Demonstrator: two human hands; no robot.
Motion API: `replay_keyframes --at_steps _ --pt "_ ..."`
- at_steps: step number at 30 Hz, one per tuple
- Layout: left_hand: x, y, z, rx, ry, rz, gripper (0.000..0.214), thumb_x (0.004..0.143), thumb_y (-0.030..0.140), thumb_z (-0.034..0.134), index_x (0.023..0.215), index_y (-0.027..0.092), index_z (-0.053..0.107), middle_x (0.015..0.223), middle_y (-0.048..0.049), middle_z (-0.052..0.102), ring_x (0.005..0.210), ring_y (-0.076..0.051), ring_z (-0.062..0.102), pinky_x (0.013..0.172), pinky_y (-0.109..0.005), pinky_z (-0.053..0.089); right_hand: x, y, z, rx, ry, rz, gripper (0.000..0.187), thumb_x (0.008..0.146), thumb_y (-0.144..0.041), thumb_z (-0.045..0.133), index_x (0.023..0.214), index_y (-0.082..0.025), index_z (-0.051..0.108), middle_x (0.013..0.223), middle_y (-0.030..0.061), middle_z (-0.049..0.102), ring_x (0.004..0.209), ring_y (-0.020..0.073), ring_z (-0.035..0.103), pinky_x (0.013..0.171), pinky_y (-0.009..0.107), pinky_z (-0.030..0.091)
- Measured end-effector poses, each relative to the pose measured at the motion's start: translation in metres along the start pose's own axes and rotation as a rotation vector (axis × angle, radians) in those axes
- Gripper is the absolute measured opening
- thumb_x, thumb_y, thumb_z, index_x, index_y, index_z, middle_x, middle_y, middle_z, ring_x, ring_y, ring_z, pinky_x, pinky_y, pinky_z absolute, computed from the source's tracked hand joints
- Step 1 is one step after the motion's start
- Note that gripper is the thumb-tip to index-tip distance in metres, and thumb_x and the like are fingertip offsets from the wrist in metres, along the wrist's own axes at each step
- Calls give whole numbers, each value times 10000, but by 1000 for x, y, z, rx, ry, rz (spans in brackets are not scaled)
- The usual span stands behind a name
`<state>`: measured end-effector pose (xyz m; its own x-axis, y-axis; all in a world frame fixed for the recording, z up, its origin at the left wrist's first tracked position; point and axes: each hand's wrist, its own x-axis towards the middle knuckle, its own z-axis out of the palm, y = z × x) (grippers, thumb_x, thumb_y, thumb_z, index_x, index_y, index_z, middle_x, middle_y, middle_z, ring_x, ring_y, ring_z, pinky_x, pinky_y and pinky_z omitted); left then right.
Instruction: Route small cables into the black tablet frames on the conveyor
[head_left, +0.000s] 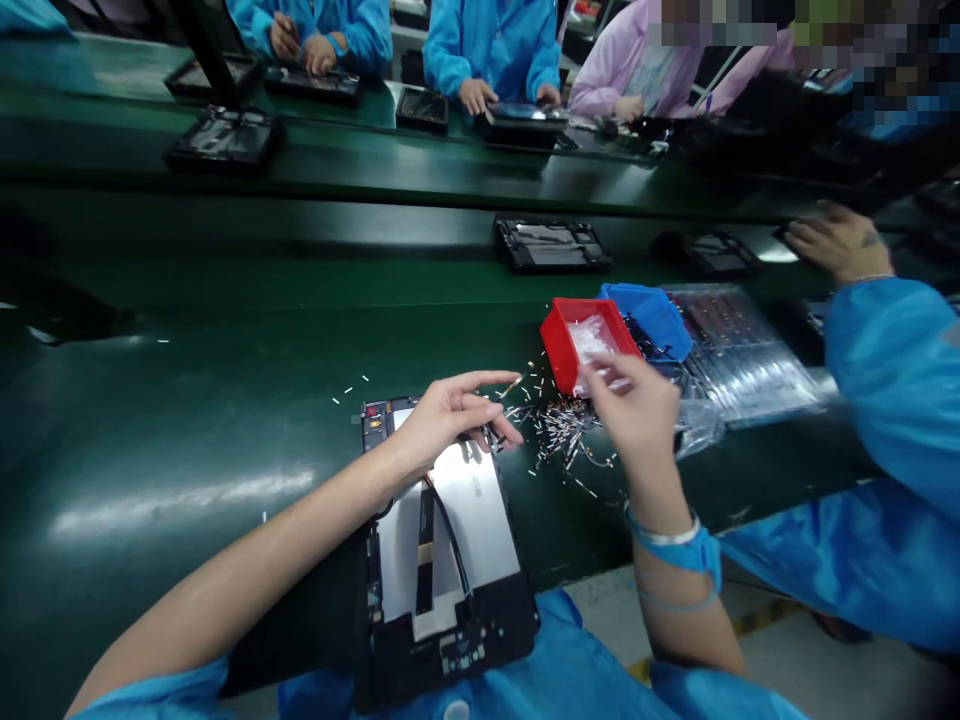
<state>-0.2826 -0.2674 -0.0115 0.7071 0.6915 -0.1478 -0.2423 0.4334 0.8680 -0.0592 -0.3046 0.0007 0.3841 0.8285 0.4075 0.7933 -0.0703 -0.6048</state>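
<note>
My left hand (pixel 454 415) hovers above an opened tablet (pixel 480 500), whose metal back plate, black cable and circuit board show. Thumb and forefinger pinch a small thin part with a gold-coloured tip (pixel 512 385); more small dark pieces sit under the curled fingers. At the front of a red bin (pixel 559 345) is my right hand (pixel 637 405), fingertips closed together by the small white pieces (pixel 592 335) inside. Whatever those fingertips hold is too small to make out. Between my hands lies a loose pile of thin metallic parts (pixel 566 425) with white bits scattered round it.
A blue bin (pixel 656 320) with dark parts adjoins the red one. Right of it lies a clear plastic tray (pixel 739 350). More tablets (pixel 553 245) lie on the green line. A co-worker's arm (pixel 892 370) reaches in from the right; other people work across the line.
</note>
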Motion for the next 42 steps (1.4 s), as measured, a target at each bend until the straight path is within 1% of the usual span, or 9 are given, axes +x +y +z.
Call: replay_keyframes --at_steps 4,10,12,14,18,22,27,35,42 --pt "-5 2 2 -118 -209 -22 722 828 240 671 1465 183 338 735 -63 743 570 -133 679 532 -185 510 -28 -29 12 655 -487 60 134 709 -334 714 792 -235 752 789 38 746 696 168 672 609 300 533" --pt "-12 1 6 -154 -343 -89 799 799 321 707 1478 187 309 755 -78 742 626 -187 705 498 -202 503 -35 -50 14 867 -389 -117 106 680 -170 746 662 -274 738 661 -12 713 653 137 647 644 286 519" --pt "-24 4 1 -60 -239 -80 715 824 388 659 1444 171 376 885 -117 741 717 -218 715 497 -221 501 -33 -55 9 823 -377 -122 92 684 -173 745 656 -259 732 656 -3 704 649 141 638 626 288 507" --pt "-47 8 -9 177 10 -2 572 870 415 577 1370 158 471 1026 -135 716 847 -228 705 574 -252 525 -34 -62 8 801 -455 -60 54 675 -210 756 647 -240 721 651 7 693 635 142 627 576 274 484" --pt "-115 4 -34 853 511 245 321 906 335 523 1168 177 620 1108 -93 692 1011 -214 652 816 -310 527 -44 -85 29 768 -895 138 141 657 -296 763 599 -195 685 644 22 682 580 128 601 528 261 449" --pt "-170 -29 -48 1264 660 463 212 919 190 495 1086 168 624 1130 -86 682 1063 -196 637 926 -322 495 -62 -105 65 659 -1161 223 179 638 -306 757 573 -172 658 591 14 658 551 113 575 558 260 436" --pt "-191 -62 -46 1484 534 538 270 906 123 486 1163 145 566 1179 -113 657 1071 -204 626 895 -333 509 -77 -111 83 475 -1160 149 191 700 -278 690 553 -178 620 570 9 640 561 118 566 580 267 417" --pt "-192 -65 -45 1617 366 538 366 910 105 413 1253 117 540 1212 -146 625 1073 -254 597 829 -397 513 -75 -119 80 224 -1115 17 193 728 -233 676 553 -174 620 571 18 655 564 128 586 576 274 426" --pt "-188 -70 -50 1710 299 552 516 904 120 398 1410 218 429 1216 -151 617 1066 -303 597 817 -427 495 -76 -120 84 171 -988 -115 167 737 -206 678 575 -162 667 531 -20 633 529 81 570 530 242 381"
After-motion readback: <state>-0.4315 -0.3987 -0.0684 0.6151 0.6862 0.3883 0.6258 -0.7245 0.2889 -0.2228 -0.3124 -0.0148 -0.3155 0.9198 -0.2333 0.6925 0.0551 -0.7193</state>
